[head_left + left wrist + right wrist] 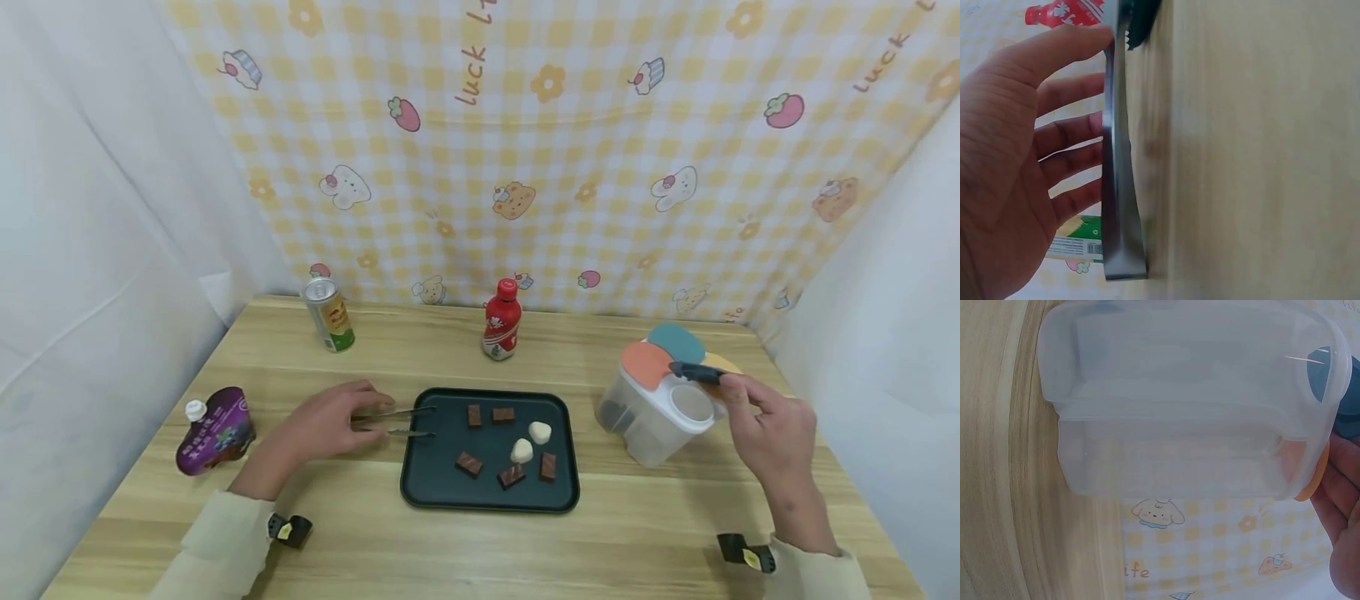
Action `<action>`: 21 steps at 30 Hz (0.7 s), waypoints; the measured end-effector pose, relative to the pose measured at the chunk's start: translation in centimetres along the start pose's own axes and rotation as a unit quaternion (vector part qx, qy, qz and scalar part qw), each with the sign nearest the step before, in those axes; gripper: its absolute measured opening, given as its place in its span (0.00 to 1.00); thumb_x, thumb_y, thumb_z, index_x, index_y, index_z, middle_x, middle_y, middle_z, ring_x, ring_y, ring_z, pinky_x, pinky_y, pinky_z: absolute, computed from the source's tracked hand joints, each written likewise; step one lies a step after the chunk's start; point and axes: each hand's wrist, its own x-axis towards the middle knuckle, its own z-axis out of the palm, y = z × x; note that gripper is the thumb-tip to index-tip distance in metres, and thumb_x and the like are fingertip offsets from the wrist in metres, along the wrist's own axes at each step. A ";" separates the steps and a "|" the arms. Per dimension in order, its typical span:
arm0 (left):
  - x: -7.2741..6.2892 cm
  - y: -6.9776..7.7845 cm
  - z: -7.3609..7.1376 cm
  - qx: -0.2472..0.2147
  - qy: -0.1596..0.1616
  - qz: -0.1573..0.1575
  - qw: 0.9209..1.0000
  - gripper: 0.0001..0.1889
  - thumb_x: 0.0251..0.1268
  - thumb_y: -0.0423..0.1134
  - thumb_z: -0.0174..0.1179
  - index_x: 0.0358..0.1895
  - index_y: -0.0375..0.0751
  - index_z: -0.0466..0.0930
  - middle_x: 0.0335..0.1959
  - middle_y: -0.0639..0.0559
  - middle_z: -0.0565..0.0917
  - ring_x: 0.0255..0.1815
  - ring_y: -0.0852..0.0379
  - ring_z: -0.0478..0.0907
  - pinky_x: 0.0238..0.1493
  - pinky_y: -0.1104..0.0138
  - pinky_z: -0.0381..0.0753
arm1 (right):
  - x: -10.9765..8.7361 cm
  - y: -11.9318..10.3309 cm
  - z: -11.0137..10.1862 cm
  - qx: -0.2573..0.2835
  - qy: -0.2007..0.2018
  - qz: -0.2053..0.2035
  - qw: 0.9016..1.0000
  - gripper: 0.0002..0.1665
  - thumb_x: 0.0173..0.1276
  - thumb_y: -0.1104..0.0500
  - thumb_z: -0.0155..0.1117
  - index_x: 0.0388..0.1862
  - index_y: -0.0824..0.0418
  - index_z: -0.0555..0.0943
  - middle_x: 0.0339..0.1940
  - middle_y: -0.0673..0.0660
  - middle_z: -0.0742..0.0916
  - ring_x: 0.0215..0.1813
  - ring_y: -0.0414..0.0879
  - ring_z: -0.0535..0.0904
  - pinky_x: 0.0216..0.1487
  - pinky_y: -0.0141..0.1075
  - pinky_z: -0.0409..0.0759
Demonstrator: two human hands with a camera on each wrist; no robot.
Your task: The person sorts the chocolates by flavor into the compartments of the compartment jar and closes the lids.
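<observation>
i have the left hand (333, 422) gripping the metal tongs (1124, 212), thumb on one arm and fingers against the other, tips apart over the left edge of the dark tray (438, 487). on that tray lie five brown pieces (469, 464) and two white pieces (540, 432), none touching the tongs. the right hand (772, 429) seems to pinch the dark flap (699, 373) of the translucent container (651, 435), which stands on the counter (480, 550) right of the tray, a round opening (692, 402) uncovered beside the flap. to do this well, i would hold the flap up with light fingers, since a hard pull could tip a container that looks light. the tongs, i judge, want a low, level approach, tips straddling one piece squarely before any squeeze. the white pieces look rounded and may slip, so gentle, even pressure seems right. one white and one brown lie close together; i would avoid nudging either.
</observation>
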 end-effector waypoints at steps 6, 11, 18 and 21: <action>-0.2 -0.3 0.2 -0.006 -0.011 -0.001 1.000 0.22 0.63 0.49 0.73 0.57 0.44 0.87 0.46 0.56 0.83 0.40 0.60 0.77 0.43 0.57 0.79 | -0.1 0.1 0.1 -0.003 -0.003 0.008 1.000 0.25 0.79 0.52 0.63 0.37 0.76 0.88 0.27 0.73 0.87 0.11 0.27 0.50 0.12 0.28 0.48; -0.2 -0.4 0.1 -0.013 -0.011 0.011 1.000 0.17 0.64 0.46 0.74 0.53 0.44 0.89 0.44 0.57 0.83 0.42 0.59 0.79 0.44 0.57 0.80 | -0.2 0.1 0.1 -0.005 -0.005 0.011 1.000 0.23 0.78 0.53 0.64 0.38 0.76 0.89 0.27 0.73 0.87 0.10 0.29 0.51 0.12 0.28 0.48; -0.1 -0.6 0.1 -0.014 -0.016 0.021 1.000 0.13 0.65 0.42 0.73 0.50 0.42 0.90 0.41 0.58 0.84 0.39 0.62 0.78 0.41 0.60 0.80 | -0.1 -0.2 0.1 -0.005 -0.004 0.017 1.000 0.25 0.79 0.52 0.63 0.37 0.75 0.89 0.29 0.73 0.87 0.11 0.27 0.51 0.12 0.28 0.48; -0.1 -0.4 -0.1 -0.026 -0.027 0.022 0.999 0.14 0.66 0.41 0.72 0.51 0.42 0.89 0.39 0.60 0.83 0.34 0.65 0.75 0.37 0.63 0.79 | -0.1 -0.1 0.1 -0.006 -0.004 0.017 1.000 0.24 0.79 0.53 0.63 0.37 0.75 0.88 0.29 0.73 0.87 0.10 0.28 0.51 0.12 0.28 0.48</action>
